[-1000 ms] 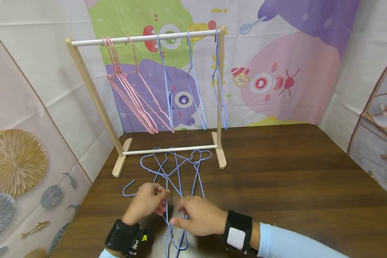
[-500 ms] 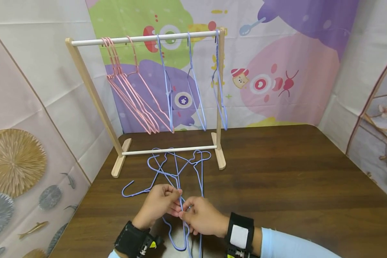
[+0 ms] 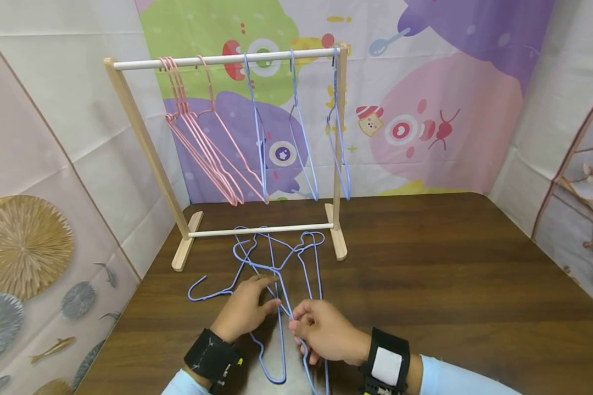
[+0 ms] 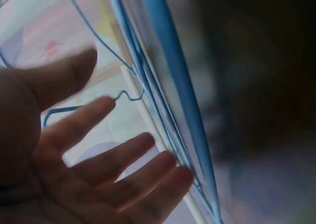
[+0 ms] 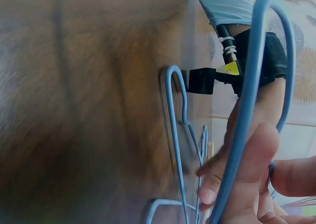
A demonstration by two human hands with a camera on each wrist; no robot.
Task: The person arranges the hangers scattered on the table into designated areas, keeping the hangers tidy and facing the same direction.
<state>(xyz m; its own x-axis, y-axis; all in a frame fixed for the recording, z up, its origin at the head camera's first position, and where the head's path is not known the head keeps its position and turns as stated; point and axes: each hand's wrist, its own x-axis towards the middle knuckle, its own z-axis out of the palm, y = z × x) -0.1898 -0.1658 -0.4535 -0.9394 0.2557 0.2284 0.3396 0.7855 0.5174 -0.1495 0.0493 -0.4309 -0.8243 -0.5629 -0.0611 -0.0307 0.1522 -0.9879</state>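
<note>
My right hand [image 3: 328, 332] pinches the side of a blue hanger [image 3: 305, 354], whose near end is tilted up off the table; its wire loop looms close in the right wrist view. Beside it, my left hand [image 3: 244, 307] has its fingers spread and relaxed over the other blue hangers [image 3: 282, 351], which lie overlapped on the table. The left wrist view shows that hand's thumb and fingers apart, with fingertips [image 4: 183, 177] close to blue wires; whether they touch is unclear. One hanger's hook [image 3: 194, 291] points out to the left of the pile.
Behind the pile stands a wooden rack [image 3: 138, 126] with a white top bar [image 3: 227, 58] and a lower bar [image 3: 257, 230]. Several pink hangers [image 3: 205, 144] hang at its left, and blue hangers [image 3: 258, 123] hang toward its right. Brown tabletop [image 3: 425, 274] extends to the right.
Both hands came together on the blue hanger, then parted. My right hand has moved right with the hanger, while my left fingers have let go and spread.
</note>
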